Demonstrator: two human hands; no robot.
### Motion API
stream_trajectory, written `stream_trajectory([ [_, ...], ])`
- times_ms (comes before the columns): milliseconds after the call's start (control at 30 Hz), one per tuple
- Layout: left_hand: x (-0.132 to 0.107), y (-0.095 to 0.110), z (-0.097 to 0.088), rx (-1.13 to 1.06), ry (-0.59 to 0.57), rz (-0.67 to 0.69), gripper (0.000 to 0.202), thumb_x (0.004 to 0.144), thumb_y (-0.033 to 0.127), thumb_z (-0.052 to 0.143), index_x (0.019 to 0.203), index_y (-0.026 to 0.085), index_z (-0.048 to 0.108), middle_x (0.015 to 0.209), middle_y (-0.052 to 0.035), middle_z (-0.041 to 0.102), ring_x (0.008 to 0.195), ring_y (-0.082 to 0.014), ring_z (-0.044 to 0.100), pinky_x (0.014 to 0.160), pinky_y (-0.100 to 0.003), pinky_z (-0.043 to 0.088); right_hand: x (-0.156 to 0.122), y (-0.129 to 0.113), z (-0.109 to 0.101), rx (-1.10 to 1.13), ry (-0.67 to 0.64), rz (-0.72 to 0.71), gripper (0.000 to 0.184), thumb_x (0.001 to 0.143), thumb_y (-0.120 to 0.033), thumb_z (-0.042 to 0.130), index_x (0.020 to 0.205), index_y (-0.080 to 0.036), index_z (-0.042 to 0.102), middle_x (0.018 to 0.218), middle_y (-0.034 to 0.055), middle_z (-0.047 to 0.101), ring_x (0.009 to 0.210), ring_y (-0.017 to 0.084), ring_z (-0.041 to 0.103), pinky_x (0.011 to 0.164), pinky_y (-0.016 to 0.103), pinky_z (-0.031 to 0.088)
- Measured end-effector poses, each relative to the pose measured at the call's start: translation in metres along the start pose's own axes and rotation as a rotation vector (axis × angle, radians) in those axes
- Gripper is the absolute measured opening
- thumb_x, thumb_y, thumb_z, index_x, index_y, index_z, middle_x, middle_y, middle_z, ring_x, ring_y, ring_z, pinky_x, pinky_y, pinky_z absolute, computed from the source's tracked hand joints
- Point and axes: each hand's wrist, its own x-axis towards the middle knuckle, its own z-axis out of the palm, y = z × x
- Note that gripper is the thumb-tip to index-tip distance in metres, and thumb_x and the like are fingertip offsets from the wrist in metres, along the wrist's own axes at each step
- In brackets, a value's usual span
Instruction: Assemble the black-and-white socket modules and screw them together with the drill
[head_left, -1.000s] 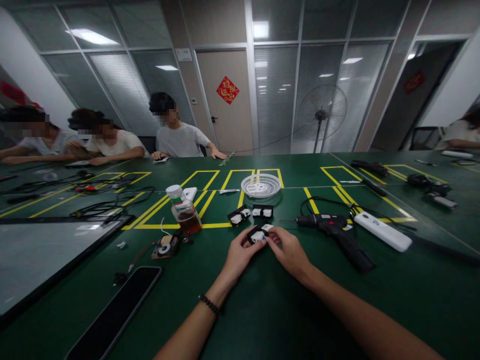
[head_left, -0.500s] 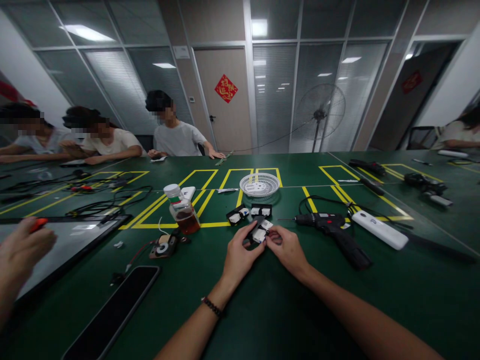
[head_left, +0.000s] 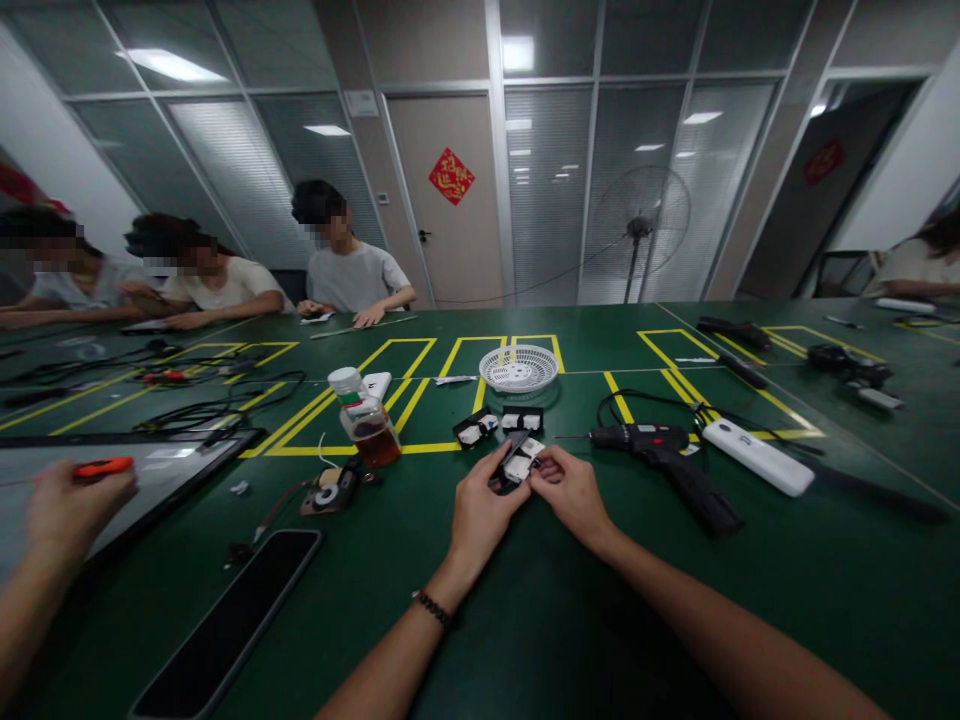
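My left hand (head_left: 482, 510) is closed round a small black-and-white part (head_left: 519, 463), holding it from the left. On the other side, the fingertips of my right hand (head_left: 571, 497) pinch the same part at its right edge. My fingers hide some of it, so its exact kind does not show. Just beyond lie two similar black pieces with white blocks, one on the left (head_left: 477, 430) and one on the right (head_left: 523, 420). A cordless drill (head_left: 660, 452) rests to the right, its thin bit pointing toward my hands.
Behind the pieces stands a white plastic basket (head_left: 519, 371). Leftward are a jar of amber liquid (head_left: 375, 440), a small speaker-like part (head_left: 330, 490) and a phone (head_left: 232, 620). A white power bank (head_left: 757, 458) lies right. A co-worker's hand (head_left: 79, 510) holds an orange-handled tool.
My hands stay nearly in place on the part. At the left, the co-worker's hand with the orange-handled tool has moved rightward. A person across the table has drawn a hand back leftward.
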Motion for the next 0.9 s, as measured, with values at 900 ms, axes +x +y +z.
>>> stream_trajectory([
  [900, 0.003, -0.014, 0.002, -0.24, -0.06, -0.169, 0.063, 0.075, 0.03, 0.075, 0.135, 0.024, 0.055, 0.13, -0.0116, 0.06, 0.108, -0.0234, 0.064, 0.089, -0.038, 0.056, 0.005, 0.023, -0.009, 0.192, -0.078, 0.158, 0.021, 0.087, -0.032, 0.06, 0.1, -0.016, 0.065, 0.086, 0.0066, 0.071, 0.072, 0.019, 0.07, 0.059, 0.028, 0.056],
])
